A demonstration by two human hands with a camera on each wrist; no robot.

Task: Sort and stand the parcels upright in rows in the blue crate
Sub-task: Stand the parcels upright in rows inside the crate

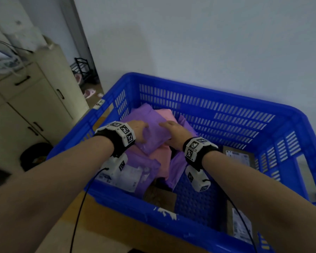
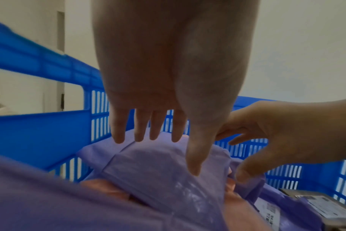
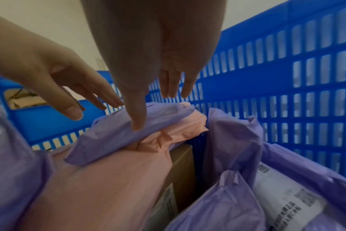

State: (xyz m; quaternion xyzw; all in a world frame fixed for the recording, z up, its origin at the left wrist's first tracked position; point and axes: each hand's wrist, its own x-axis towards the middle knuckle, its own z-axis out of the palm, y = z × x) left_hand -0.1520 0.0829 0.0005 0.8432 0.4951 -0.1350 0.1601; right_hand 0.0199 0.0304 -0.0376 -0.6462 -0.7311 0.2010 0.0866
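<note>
The blue crate [image 1: 199, 99] fills most of the head view, its slotted walls rising round a loose heap of parcels. Against the crate's left wall a large purple parcel [image 1: 142, 168] lies flat with a white label facing up. Beside it, toward the crate's middle, a pink parcel [image 1: 161, 157] slopes over a brown carton [image 3: 183, 165]. On top of the pink parcel rests a smaller purple parcel [image 1: 153, 132], tilted, not upright. Another labelled carton [image 1: 239, 157] lies flat by the crate's right wall.

The left hand [image 1: 138, 129] is over the near-left end of the smaller purple parcel, fingers straight and spread, thumb tip touching the wrapper. The right hand [image 1: 171, 131] is over its right end, fingers likewise straight and apart, thumb pressing on the parcel's edge. Neither hand is curled round anything.

Outside the crate's left wall stands a beige cabinet [image 1: 35, 99].
</note>
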